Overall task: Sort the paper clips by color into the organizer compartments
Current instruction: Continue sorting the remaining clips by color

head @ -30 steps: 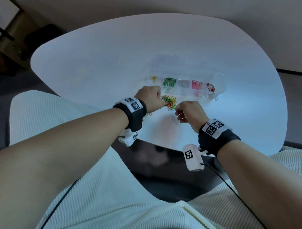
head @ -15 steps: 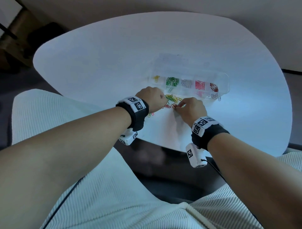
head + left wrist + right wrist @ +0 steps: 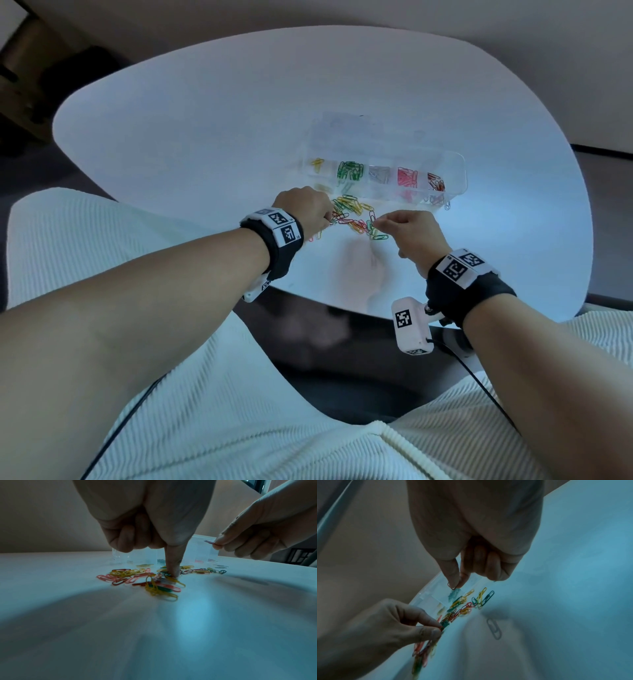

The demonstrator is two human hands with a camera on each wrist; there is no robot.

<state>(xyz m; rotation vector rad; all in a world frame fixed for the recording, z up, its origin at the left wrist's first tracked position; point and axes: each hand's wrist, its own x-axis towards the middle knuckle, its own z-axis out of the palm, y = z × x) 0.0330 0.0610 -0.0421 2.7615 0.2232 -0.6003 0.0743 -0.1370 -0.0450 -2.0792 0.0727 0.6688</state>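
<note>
Right hand [image 3: 254, 534] pinching dark red clip [image 3: 210, 542], seemingly level, pointing left

Mixed clips [image 3: 356, 219] piled beside clear organizer [image 3: 455, 178]

The head camera looks down from above onto the tabletop [image 3: 205, 137]. Both wrist cameras sit low and close, facing along the fingers; all three share the clip pile [image 3: 356, 219].

so the white rounded surface [image 3: 205, 137] has a clear organizer [image 3: 457, 171] sitting on it, a messy pile of mixed-color paper clips [image 3: 356, 216] just in front of that, plus one lone grey clip [image 3: 494, 630] lying a bit apart.
</note>
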